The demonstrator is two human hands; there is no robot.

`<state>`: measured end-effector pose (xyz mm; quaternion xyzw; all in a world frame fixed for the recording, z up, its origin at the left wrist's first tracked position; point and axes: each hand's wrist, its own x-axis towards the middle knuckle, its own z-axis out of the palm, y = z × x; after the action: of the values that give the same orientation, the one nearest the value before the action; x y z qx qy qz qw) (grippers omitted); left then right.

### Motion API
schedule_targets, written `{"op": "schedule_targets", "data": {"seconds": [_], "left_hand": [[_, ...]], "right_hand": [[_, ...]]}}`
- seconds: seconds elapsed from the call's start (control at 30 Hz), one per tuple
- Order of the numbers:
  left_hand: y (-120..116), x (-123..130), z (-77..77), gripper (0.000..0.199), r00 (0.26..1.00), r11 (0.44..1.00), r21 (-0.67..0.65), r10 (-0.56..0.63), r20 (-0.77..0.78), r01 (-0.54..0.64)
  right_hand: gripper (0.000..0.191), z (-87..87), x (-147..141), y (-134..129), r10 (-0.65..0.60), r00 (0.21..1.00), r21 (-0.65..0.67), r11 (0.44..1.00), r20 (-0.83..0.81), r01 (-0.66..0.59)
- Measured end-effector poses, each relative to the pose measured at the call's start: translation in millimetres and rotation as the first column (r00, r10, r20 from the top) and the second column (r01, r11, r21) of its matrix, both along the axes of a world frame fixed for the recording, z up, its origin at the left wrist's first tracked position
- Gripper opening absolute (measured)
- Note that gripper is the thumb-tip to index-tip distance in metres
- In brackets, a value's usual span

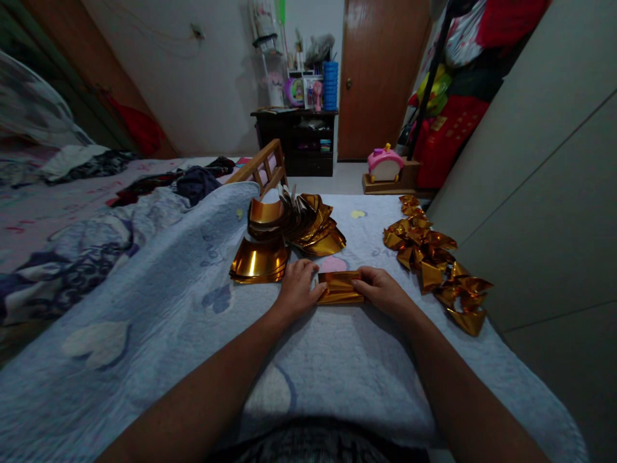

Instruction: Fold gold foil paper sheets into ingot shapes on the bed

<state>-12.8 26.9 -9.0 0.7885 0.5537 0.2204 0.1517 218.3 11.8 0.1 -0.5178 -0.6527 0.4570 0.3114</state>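
Both hands, left hand (296, 287), right hand (380, 288), pinching gold foil strip (340, 287) ends, blanket (193, 302) bare nearer.

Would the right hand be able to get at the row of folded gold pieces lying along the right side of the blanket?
Probably yes: the right hand rests on the gold sheet, and bare blanket lies between it and the folded gold pieces.

Soft blue blanket (183, 302) with gold paper stacks (284, 235), folded gold pieces (436, 263) and one gold sheet (340, 287) on top.
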Motion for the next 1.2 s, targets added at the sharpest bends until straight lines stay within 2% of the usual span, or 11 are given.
{"op": "schedule_targets", "data": {"seconds": [0.23, 0.4, 0.7, 0.83, 0.93, 1.07, 1.2], "left_hand": [[-1.9, 4.7, 5.3, 0.031, 0.999, 0.997, -0.067, -0.032, -0.016, 0.031], [-3.0, 6.0, 7.7, 0.024, 0.999, 0.994, -0.099, -0.044, -0.029, 0.041], [-2.8, 4.9, 10.2, 0.013, 0.994, 0.991, -0.101, -0.079, 0.074, 0.086], [-1.3, 4.5, 11.1, 0.011, 0.979, 0.988, -0.084, -0.113, 0.172, 0.129], [-1.6, 4.4, 11.0, 0.01, 0.946, 0.976, -0.124, -0.134, 0.294, 0.177], [-3.0, 4.8, 10.7, 0.005, 0.865, 0.957, -0.195, -0.094, 0.492, 0.215], [-2.9, 5.7, 10.1, 0.01, 0.774, 0.945, -0.226, -0.042, 0.631, 0.235]], "right_hand": [[0.015, 1.1, -0.1, 0.1, 0.004, 1.0, 0.063, 0.998, 0.03, -0.006], [0.014, -2.4, 0.7, 2.3, 0.019, 1.0, 0.051, 0.998, 0.017, -0.02], [0.013, 0.2, -0.2, 2.1, -0.007, 0.999, 0.07, 0.998, 0.037, 0.004], [0.013, 3.0, -0.3, 1.1, -0.014, 1.0, 0.046, 0.999, 0.023, 0.013], [0.013, 3.1, -0.3, 0.3, -0.017, 1.0, 0.025, 1.0, -0.015, 0.018], [0.015, 3.0, -0.5, -0.4, -0.039, 0.999, 0.028, 0.999, -0.037, 0.04], [0.015, 3.6, -0.8, -0.1, -0.061, 0.998, 0.06, 0.996, -0.02, 0.062]]}}
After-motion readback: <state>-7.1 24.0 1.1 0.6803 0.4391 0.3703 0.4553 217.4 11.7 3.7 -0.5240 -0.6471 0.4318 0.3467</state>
